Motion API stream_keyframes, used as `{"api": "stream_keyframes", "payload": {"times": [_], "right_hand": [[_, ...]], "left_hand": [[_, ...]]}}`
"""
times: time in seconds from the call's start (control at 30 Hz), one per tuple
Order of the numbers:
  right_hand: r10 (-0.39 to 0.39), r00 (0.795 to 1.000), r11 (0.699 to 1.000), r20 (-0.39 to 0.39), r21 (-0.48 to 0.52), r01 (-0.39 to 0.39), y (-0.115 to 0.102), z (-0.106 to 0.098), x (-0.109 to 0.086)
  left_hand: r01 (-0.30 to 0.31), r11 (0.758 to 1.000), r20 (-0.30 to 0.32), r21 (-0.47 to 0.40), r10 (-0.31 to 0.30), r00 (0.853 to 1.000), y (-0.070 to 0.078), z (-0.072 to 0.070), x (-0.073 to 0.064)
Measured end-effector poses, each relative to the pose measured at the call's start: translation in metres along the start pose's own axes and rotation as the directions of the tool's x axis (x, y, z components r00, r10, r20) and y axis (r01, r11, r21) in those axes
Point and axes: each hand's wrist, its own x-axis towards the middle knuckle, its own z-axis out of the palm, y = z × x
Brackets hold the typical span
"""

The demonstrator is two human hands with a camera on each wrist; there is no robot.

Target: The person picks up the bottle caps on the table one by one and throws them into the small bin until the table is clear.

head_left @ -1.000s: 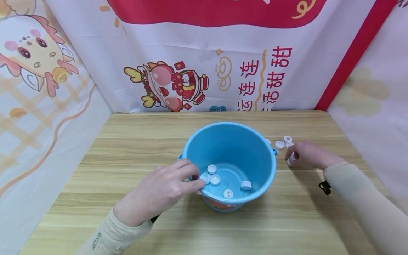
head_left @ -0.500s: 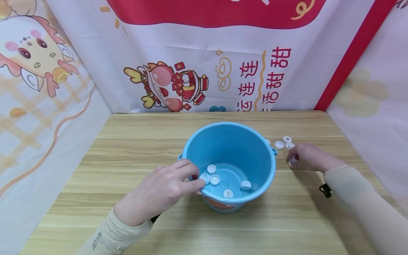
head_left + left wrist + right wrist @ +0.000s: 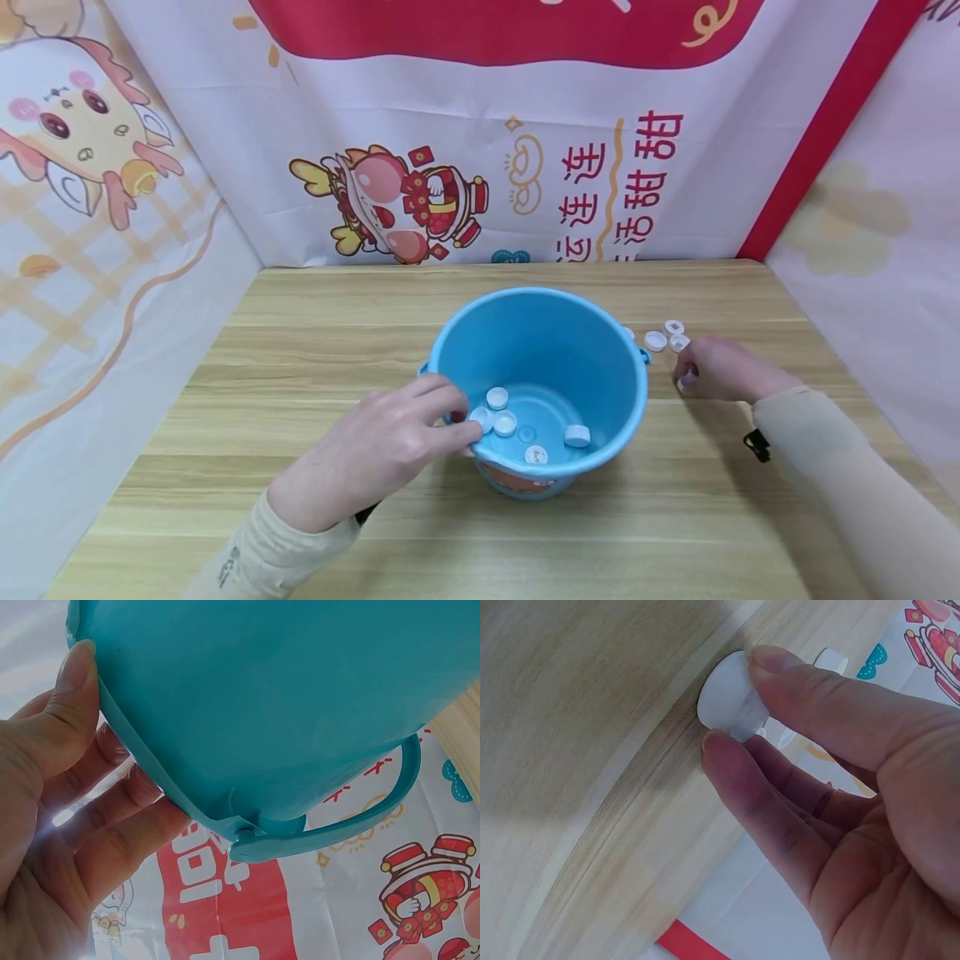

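Observation:
A blue plastic bucket (image 3: 555, 350) stands on the wooden table, with several white bottle caps (image 3: 506, 424) on its bottom. My left hand (image 3: 397, 433) grips its near-left rim, thumb on one side and fingers on the other; the left wrist view shows this hold on the rim (image 3: 139, 746). To the right of the bucket, my right hand (image 3: 731, 369) pinches a white bottle cap (image 3: 731, 697) by its edge between thumb and fingertip, at the tabletop. In the head view the fingers hide part of this cap.
More white caps (image 3: 656, 341) lie between the bucket and my right hand, one partly hidden behind the bucket. The blue handle (image 3: 337, 829) hangs at the bucket's side. Printed cloth (image 3: 450, 100) hangs behind the table (image 3: 315, 350) and along both sides.
Hardly anything differs. My right hand has shifted very slightly around the white cap by the bucket, and my left hand stays on the rim.

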Motion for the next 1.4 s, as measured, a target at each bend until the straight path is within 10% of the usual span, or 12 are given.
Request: {"api": "stream_keyframes", "payload": {"times": [0.6,0.93,1.17,1.4], "right_hand": [[0.000,1.000,1.000,0.005,0.002,0.000,0.002,0.000,0.000],[-0.125,0.992,0.992,-0.011,-0.004,0.125,0.002,-0.008,-0.008],[-0.268,0.945,0.963,-0.187,-0.069,0.260,-0.024,-0.052,-0.032],[-0.377,0.856,0.922,-0.353,-0.228,0.312,-0.083,-0.102,-0.066]], "left_hand": [[0.002,1.000,0.007,0.008,-0.002,1.000,0.000,0.000,0.001],[0.007,1.000,0.013,0.008,-0.007,1.000,0.000,0.000,0.002],[0.012,1.000,0.010,-0.005,-0.012,1.000,-0.002,0.000,0.000],[0.014,1.000,0.012,-0.006,-0.013,1.000,-0.002,0.000,0.000]]}}
